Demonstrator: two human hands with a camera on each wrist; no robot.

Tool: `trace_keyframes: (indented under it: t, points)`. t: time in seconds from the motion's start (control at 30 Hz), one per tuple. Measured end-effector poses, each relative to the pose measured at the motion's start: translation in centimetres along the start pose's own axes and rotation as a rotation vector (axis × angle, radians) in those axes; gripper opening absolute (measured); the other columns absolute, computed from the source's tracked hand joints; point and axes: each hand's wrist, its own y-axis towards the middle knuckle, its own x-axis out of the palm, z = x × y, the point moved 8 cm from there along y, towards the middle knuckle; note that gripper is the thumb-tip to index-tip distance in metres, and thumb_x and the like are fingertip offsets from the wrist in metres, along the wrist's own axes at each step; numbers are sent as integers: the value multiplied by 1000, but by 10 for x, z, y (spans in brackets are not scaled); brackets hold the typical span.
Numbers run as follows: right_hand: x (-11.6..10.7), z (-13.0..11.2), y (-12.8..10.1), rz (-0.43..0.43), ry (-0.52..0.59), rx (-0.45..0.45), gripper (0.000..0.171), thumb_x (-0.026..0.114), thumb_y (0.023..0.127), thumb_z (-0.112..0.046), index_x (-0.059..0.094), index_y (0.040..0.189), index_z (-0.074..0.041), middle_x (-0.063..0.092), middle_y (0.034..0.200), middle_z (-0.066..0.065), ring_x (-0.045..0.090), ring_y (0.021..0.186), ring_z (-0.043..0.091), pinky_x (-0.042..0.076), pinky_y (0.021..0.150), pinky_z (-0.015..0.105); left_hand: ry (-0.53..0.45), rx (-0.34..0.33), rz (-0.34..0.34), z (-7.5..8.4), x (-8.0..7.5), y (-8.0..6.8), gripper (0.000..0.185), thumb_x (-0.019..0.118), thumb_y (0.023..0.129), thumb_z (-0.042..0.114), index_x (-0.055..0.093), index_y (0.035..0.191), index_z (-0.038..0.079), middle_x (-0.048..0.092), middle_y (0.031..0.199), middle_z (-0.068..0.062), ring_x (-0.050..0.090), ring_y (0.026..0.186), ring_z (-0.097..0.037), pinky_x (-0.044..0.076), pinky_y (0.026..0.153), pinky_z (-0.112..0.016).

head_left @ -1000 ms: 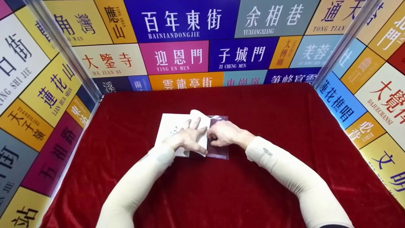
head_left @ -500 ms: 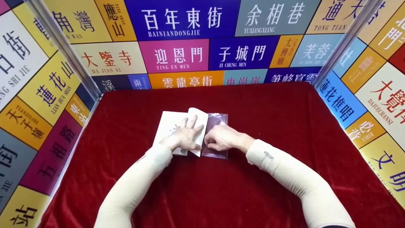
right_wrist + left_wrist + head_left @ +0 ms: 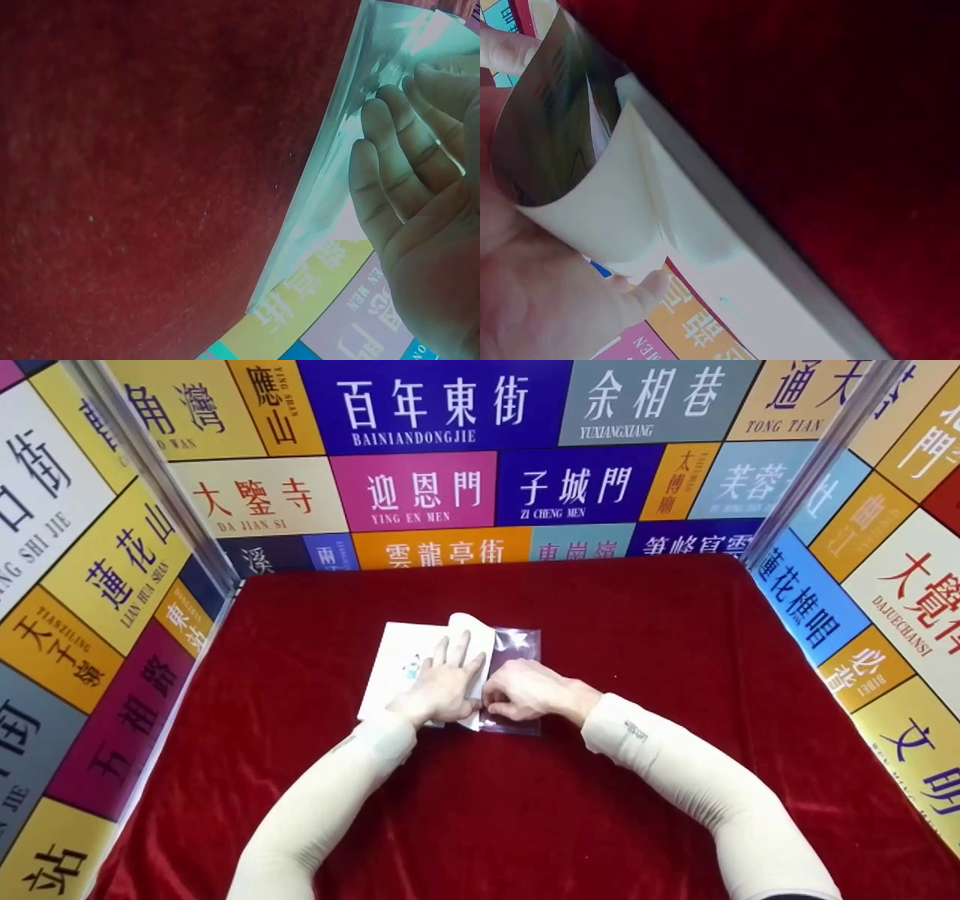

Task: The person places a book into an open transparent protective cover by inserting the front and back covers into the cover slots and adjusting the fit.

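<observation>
Mid-frame, our left hand [image 3: 442, 686] presses flat on the white booklet [image 3: 401, 656]; our right hand [image 3: 525, 697] pinches the clear sleeve [image 3: 517, 649].

Bright even head view, soft shadows, wrist views dim, tinted, blurred close up

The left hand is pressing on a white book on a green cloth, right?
Not quite. The cloth is red, not green, as the head view shows. The left hand does press on the white book.
</observation>
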Motion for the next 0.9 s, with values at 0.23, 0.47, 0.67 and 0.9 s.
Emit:
trace_keyframes:
  t: [0.23,0.47,0.67,0.9]
  points:
    - [0,-3,0,0,-7,-3,5,81,97,-20,81,97,-15,82,83,-1,77,78,15,63,72,37,-93,33,135,-8,8,7,72,58,106,30,41,174,11,7,190,-23,12,171,-62,33,129,-83]
    - [1,-5,1,-3,-36,-10,3,79,98,-18,81,95,-16,80,84,-1,74,78,15,62,72,36,-14,8,224,-24,21,16,66,57,107,32,49,169,12,18,187,-25,25,164,-66,43,119,-84]
    - [1,-6,1,1,-48,-19,5,81,96,-17,79,92,-18,77,81,-3,70,75,13,60,71,34,-81,-48,204,-18,16,10,64,56,110,27,46,169,6,13,189,-24,19,165,-71,40,122,-86]
    - [4,-5,2,8,-58,3,5,82,94,-17,81,92,-22,80,83,-4,74,77,15,63,73,39,-75,-62,218,-1,10,10,66,54,110,25,43,171,3,13,188,-26,17,168,-66,38,126,-81]
